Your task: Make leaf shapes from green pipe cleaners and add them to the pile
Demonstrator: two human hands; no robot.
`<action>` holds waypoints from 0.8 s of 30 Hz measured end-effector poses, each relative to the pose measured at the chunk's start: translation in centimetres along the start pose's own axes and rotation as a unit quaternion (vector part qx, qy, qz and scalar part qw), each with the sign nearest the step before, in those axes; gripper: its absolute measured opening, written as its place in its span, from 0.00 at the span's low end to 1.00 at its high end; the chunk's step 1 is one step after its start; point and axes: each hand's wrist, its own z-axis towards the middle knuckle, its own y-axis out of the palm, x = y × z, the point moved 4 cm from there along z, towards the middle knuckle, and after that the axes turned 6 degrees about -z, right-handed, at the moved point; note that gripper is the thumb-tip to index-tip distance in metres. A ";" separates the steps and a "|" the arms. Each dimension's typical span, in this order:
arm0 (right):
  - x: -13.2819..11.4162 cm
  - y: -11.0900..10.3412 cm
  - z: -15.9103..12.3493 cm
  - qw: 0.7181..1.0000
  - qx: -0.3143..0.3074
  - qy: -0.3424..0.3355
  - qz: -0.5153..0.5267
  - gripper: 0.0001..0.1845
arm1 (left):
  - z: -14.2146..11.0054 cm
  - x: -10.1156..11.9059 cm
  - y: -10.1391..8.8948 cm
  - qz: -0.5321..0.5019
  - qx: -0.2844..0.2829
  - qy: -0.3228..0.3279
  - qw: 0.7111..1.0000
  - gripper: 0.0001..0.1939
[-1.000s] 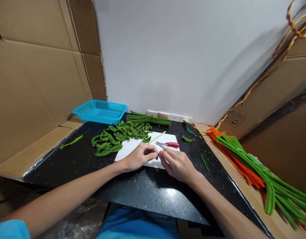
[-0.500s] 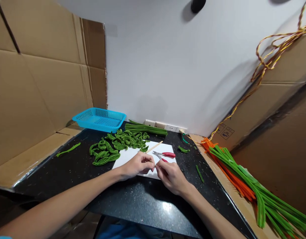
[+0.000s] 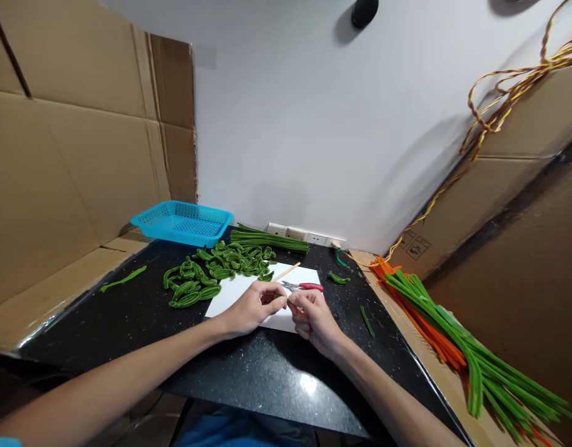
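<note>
My left hand (image 3: 255,307) and my right hand (image 3: 314,316) meet over the front of a white sheet (image 3: 230,298). Both pinch a small piece of green chenille stem (image 3: 288,301), mostly hidden by the fingertips. Just behind the hands lie red-handled pliers (image 3: 310,287) and a thin wooden stick (image 3: 286,271). To the left is a pile of looped green chenille shapes (image 3: 230,261). On the right of the sheet, a single green shape (image 3: 339,277) and a short green stem (image 3: 367,321) rest on the black tabletop (image 3: 249,379).
A blue basket (image 3: 181,239) stands at the back left, beside a bundle of green stems (image 3: 270,241) by the wall sockets (image 3: 316,238). Long green stems (image 3: 453,329) and orange stems (image 3: 435,341) lie at the right edge. Cardboard (image 3: 81,143) walls the left side; a twisted cord (image 3: 446,189) hangs right.
My right hand has turned slightly, its fingers curling more under the pinch, and a little more green shows between the hands. The whole view has shifted slightly.
</note>
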 end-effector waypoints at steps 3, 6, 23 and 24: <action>0.4 0.2 -0.1 0.994 -0.009 0.070 0.087 0.23 | -0.4 0.5 -0.1 0.122 -0.002 0.073 0.990 0.13; 0.6 0.0 -0.4 0.989 -0.052 0.082 0.110 0.24 | -1.0 0.9 0.2 0.258 -0.058 0.184 0.947 0.10; -0.3 -1.6 0.4 0.978 -0.007 -0.141 -0.151 0.25 | -0.6 -0.4 0.6 0.156 0.045 0.066 0.984 0.12; -0.6 -1.6 0.2 0.967 0.008 -0.168 -0.190 0.24 | -0.5 -0.5 0.5 0.133 0.047 0.048 0.989 0.13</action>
